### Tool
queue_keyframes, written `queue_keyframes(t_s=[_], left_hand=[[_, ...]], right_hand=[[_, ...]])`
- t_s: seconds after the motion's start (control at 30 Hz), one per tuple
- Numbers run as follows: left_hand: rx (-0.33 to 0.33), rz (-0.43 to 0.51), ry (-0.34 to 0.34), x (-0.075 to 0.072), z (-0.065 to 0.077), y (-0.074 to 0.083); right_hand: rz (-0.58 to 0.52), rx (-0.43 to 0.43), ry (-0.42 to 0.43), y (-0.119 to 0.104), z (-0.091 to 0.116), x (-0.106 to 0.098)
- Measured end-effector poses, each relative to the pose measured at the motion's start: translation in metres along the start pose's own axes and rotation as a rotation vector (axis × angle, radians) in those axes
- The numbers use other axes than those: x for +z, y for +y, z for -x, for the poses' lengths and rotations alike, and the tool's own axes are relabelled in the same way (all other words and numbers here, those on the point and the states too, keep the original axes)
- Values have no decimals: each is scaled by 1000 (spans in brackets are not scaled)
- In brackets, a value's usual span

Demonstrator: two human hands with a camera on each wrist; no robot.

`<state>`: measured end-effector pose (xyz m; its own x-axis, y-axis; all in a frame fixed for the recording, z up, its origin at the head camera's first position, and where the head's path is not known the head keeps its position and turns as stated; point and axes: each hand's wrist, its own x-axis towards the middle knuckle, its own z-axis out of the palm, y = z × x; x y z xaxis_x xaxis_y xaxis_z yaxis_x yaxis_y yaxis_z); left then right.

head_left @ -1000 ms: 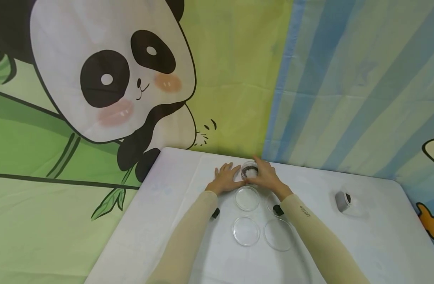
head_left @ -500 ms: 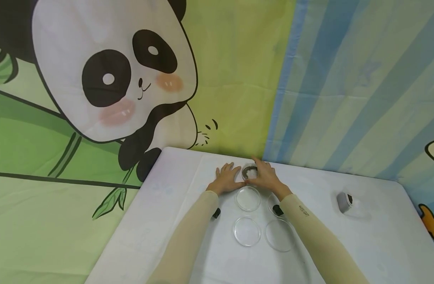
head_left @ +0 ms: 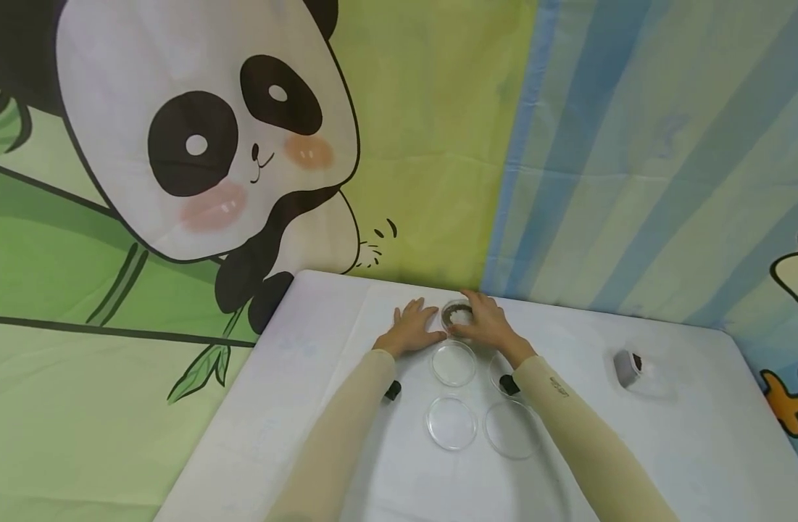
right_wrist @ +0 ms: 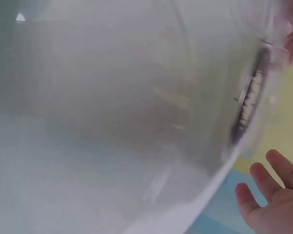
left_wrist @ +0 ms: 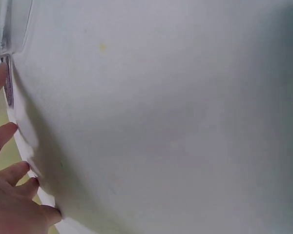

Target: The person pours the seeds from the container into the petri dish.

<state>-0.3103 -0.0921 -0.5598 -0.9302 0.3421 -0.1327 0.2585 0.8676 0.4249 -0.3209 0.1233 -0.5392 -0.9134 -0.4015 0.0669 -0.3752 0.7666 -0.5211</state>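
Observation:
A round clear petri dish with a dark ragged ring of material lies at the far edge of the white table. My right hand is around its right side, thumb over the near rim and index finger by the far rim. In the right wrist view its fingers are spread, and the dish is blurred; firm contact is not plain. My left hand rests on the table left of the dish, fingers spread. Two clear dishes lie in a column nearer me.
Another clear round dish lies at the near right, and one is partly under the right wrist. A grey-white cup with dark contents lies at right. A panda-print backdrop stands behind the table.
My left hand has drawn slightly left, leaving a small gap to the dark-ringed petri dish. The right hand stays around the dish, with little shift. The other dishes have not moved.

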Motion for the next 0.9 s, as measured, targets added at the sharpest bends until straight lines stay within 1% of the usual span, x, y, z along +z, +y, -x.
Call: queue_keyframes(t_s=[0.1, 0.27, 0.37, 0.43, 0.6, 0.9], left_hand=[[8, 7, 14, -3, 5, 1], [44, 29, 60, -13, 19, 9], [66, 48, 85, -16, 28, 13], [73, 60, 98, -16, 35, 15], [79, 106, 114, -12, 55, 20], [122, 177, 150, -7, 99, 24]], right_hand=[[-49, 20, 37, -2, 6, -9], [-146, 36, 94, -7, 22, -26], [-162, 34, 113, -9, 35, -32], [-152, 31, 129, -9, 44, -35], [-120, 15, 190, -9, 72, -39], [-166, -12, 276, -12, 132, -44]])
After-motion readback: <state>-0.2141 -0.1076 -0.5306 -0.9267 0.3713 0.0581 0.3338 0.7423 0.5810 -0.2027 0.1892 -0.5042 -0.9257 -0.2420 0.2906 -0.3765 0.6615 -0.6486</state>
